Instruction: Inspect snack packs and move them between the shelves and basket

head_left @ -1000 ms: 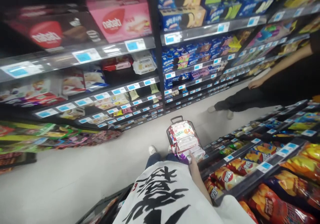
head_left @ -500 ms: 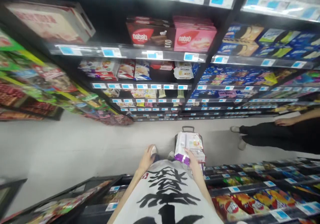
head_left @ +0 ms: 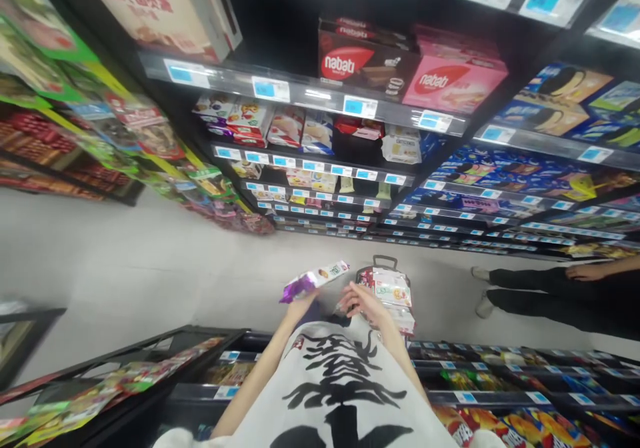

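My left hand (head_left: pixel 302 307) is closed on a long white-and-purple snack package (head_left: pixel 320 277), which it holds tilted in front of my waist. Most of those fingers are hidden behind the package. To its right, my right hand (head_left: pixel 361 301) is empty, its fingers apart and slightly bent, between the package and a shopping basket (head_left: pixel 356 276) with a dark handle (head_left: pixel 385 260). White and red snack packs (head_left: pixel 393 288) are stacked in the basket, close beside my right wrist.
Ahead rises a dark shelf rack with price tags, nabati boxes (head_left: pixel 367 65) and blue cookie packs (head_left: pixel 515 168). Hanging bags (head_left: pixel 145 128) line the left. Another person's legs (head_left: pixel 530 288) stand to the right. Chip bags (head_left: pixel 540 428) sit on shelves behind me.
The white-and-purple package has left the basket and is now in my left hand. My right hand has come off it and moved left. The view has shifted, with the front shelves appearing closer.
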Tool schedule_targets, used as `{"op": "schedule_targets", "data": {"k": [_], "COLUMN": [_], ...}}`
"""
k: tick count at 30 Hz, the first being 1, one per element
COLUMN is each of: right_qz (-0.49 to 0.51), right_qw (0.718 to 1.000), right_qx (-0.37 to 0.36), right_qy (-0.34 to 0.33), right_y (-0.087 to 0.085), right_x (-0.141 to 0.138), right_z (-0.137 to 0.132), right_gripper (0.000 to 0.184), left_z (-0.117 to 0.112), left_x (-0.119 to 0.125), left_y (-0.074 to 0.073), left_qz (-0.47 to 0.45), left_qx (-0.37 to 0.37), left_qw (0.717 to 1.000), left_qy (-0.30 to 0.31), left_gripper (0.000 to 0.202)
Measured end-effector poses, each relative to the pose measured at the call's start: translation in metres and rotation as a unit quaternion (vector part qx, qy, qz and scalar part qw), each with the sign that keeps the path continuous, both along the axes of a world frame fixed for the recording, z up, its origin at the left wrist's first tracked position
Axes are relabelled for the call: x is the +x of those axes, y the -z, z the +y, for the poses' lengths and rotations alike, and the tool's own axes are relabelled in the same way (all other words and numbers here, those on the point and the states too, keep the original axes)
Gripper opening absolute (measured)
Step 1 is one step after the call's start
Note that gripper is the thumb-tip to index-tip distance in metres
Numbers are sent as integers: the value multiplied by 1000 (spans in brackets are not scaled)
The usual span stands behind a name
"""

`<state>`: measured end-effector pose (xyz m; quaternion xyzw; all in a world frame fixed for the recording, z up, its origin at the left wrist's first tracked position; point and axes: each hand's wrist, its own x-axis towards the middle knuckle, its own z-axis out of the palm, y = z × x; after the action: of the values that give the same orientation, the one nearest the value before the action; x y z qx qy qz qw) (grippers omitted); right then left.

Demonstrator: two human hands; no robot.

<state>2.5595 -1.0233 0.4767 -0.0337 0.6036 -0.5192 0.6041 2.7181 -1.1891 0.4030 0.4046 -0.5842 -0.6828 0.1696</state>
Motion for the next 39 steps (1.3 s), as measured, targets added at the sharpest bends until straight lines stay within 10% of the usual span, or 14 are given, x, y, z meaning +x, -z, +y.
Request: {"op": "schedule_targets", "data": {"k": [5, 9, 15, 22, 27, 30, 39], "right_qz": [191, 100, 75, 15, 29, 87, 56], "right_qw": [974, 979, 962, 988, 989, 984, 948], "right_qx": [30, -80, -63, -130, -146, -153, -142], "right_qy": [120, 159, 256, 78, -17, 35, 279], "right_y": [6, -4, -11, -30, -39, -47, -61], "right_x": [-18, -13, 2, -3, 8, 18, 10], "right_z": [-9, -38, -96, -127, -156, -179, -212], "right_gripper": [52, 57, 56, 50, 56, 48, 62], "left_z": [6, -2, -52, -129, -175, -187, -156], "left_x": [-5, -12, -16, -7, -2, -8, -1], "left_y": [-11, -41, -60, -74, -109, -122, -103], "left_qz": [34, 123, 119, 154, 143, 182, 281], "left_qx": [159, 303, 242, 205, 218, 262, 329], "left_qw": [983, 939, 959, 965, 956, 927, 900], "left_qy": [-80, -108, -85, -50, 136, 200, -59], "left_gripper": [63, 72, 63, 57, 50, 58, 89]}}
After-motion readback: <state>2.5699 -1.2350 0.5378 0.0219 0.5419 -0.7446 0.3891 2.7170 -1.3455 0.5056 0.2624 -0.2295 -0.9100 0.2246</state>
